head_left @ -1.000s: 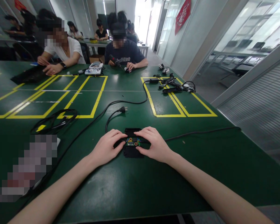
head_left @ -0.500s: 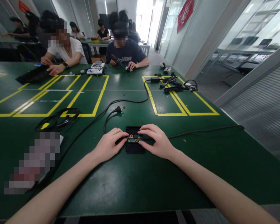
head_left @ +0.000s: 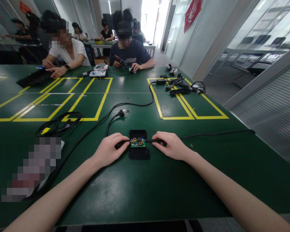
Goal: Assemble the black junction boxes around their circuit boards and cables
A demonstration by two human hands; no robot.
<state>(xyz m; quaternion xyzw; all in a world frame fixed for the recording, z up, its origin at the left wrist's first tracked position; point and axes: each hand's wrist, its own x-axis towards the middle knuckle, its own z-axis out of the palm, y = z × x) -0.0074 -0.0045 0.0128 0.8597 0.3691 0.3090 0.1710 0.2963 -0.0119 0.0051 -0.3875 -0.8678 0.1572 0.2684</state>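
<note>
A small green circuit board [head_left: 138, 142] with copper coils lies between two black case halves, one behind it [head_left: 138, 133] and one in front [head_left: 139, 153]. My left hand [head_left: 110, 149] pinches the black cable [head_left: 94, 126] that leaves the board on its left. The fingers of my right hand [head_left: 172, 145] are closed on the thin black cable [head_left: 215, 132] running off to the right. Both hands rest on the green table [head_left: 145, 190].
A plug [head_left: 122, 112] lies just behind the board. A coiled black cord [head_left: 59, 124] sits to the left, a pile of black adapters and cables [head_left: 183, 87] at the back right. Two people sit across the table. Yellow tape marks rectangles on the table.
My hands have moved apart from over the board to the cables on either side, uncovering the board and both case halves.
</note>
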